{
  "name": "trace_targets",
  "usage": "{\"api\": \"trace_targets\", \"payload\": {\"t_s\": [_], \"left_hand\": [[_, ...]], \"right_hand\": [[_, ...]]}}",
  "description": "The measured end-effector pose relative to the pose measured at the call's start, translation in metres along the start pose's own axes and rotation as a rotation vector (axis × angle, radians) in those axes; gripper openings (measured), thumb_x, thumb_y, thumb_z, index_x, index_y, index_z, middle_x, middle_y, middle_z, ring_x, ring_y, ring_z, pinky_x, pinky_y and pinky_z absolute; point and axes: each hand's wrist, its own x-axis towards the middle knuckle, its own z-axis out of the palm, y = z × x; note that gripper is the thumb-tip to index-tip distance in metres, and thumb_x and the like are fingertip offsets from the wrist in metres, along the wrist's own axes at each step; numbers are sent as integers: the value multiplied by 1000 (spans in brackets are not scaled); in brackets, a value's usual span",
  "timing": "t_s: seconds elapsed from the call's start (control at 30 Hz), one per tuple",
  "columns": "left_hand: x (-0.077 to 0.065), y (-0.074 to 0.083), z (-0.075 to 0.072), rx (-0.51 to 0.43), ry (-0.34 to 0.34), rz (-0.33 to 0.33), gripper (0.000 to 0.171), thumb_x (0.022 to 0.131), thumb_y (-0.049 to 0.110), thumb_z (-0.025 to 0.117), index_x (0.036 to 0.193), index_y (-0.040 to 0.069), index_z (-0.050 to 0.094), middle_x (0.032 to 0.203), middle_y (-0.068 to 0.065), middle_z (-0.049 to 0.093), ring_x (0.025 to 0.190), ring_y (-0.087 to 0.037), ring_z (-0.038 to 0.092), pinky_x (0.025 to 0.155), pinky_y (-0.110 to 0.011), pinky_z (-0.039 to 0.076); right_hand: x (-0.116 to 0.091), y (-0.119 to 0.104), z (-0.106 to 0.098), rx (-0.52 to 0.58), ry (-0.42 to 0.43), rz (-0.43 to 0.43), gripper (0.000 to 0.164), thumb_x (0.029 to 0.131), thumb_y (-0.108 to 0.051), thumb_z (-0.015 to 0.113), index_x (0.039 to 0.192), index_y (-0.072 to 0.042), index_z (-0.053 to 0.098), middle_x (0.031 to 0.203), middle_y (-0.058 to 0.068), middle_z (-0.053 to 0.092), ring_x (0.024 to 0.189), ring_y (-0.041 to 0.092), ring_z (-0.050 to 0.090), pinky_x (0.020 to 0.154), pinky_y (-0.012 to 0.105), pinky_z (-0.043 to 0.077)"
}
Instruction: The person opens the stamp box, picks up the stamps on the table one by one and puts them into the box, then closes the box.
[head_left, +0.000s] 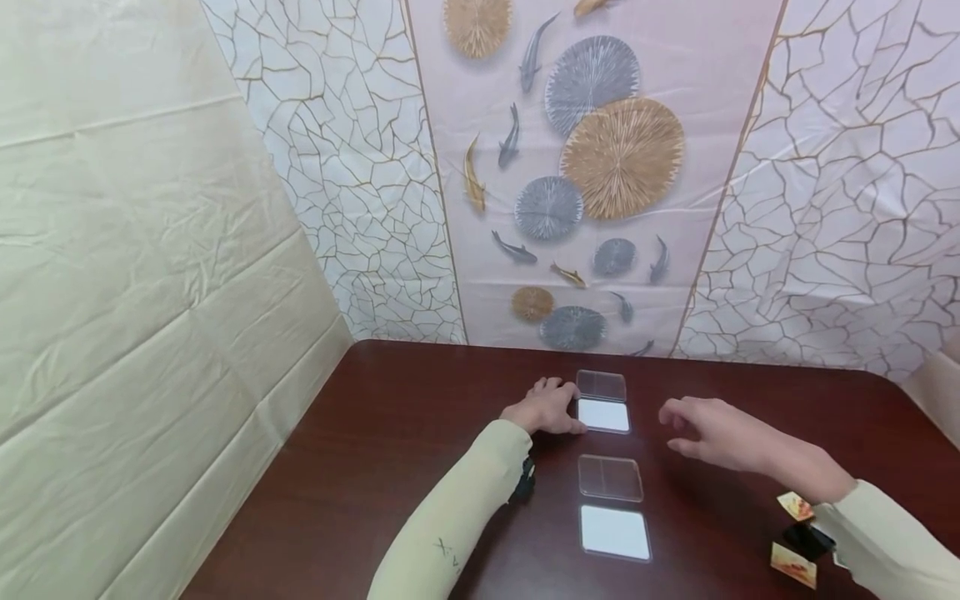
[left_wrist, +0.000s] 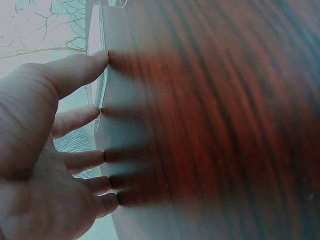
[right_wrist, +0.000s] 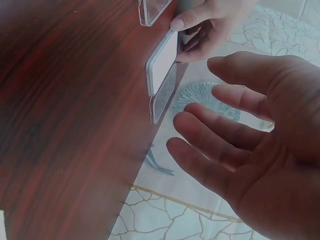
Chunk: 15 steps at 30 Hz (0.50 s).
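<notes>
A flat white rectangle with a clear rim (head_left: 603,415) lies at the far middle of the table, and a clear plastic cover (head_left: 601,385) adjoins its far side. My left hand (head_left: 551,407) is at its left edge, fingers spread; in the left wrist view the thumb (left_wrist: 82,72) and index finger (left_wrist: 77,120) touch or nearly touch that edge. To the right, my right hand (head_left: 720,429) hovers apart from the case, its fingers loosely bent and holding nothing. In the right wrist view the left hand (right_wrist: 210,30) shows beside the white piece (right_wrist: 164,62).
Nearer me lie a second clear cover (head_left: 611,477) and a second white rectangle (head_left: 615,532). Small picture cards (head_left: 793,565) lie by my right sleeve, partly hidden. The dark wooden table (head_left: 360,467) ends at a patterned cloth (head_left: 622,158) behind.
</notes>
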Motion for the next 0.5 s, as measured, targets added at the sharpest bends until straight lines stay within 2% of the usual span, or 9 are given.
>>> {"api": "trace_targets", "payload": {"t_s": [0.3,0.5], "left_hand": [[4,-2,1,4,-7,-8,59,87,53,68,137,28,49,157,-4,32,148,-26,25,118,-39,28],[5,0,2,-4,-7,-3,59,87,52,68,138,27,49,156,-5,33,147,-27,26,119,-40,27]], "right_hand": [[-18,-2,-6,13,-10,6,21,84,-18,75,102,-16,64,85,-9,62,76,7,56,63,24,48],[-33,-2,-9,-28,28,-22,22,83,-19,77,100,-17,64,82,-12,58,74,3,54,62,24,47]]}}
